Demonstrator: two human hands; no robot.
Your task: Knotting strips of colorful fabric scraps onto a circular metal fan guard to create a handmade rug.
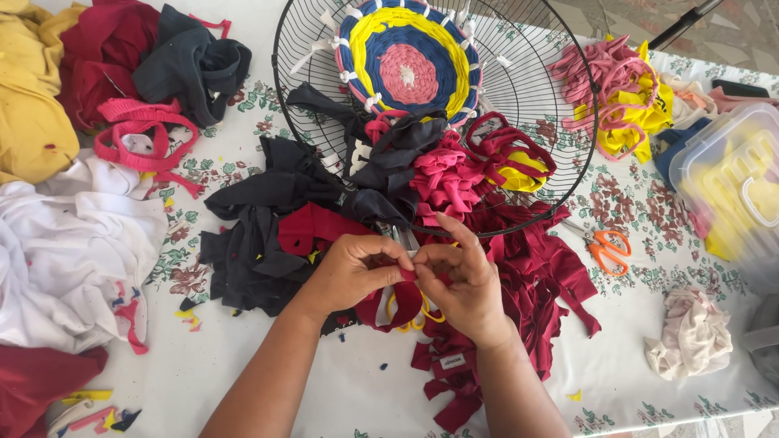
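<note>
My left hand (pixel 349 272) and my right hand (pixel 462 280) meet at the table's middle, both pinching a dark red fabric strip (pixel 403 296) between their fingertips. Under the hands lie yellow-handled scissors (pixel 410 312), partly hidden. A pile of dark red fabric scraps (pixel 535 276) spreads to the right of my hands. Just beyond stands a black wire fan guard (pixel 560 81) with a round woven mat (pixel 408 61) of blue, yellow and pink strips at its centre. Loose pink, red and black strips (pixel 446 174) hang at its near edge.
Black cloth (pixel 260 235) lies left of my hands; white cloth (pixel 73 243), yellow cloth (pixel 28 97) and pink loops (pixel 142 134) further left. Orange-handled scissors (pixel 607 247), a clear plastic box (pixel 730 186), pink and yellow strips (pixel 621 89) and a pale rag (pixel 690 332) sit right.
</note>
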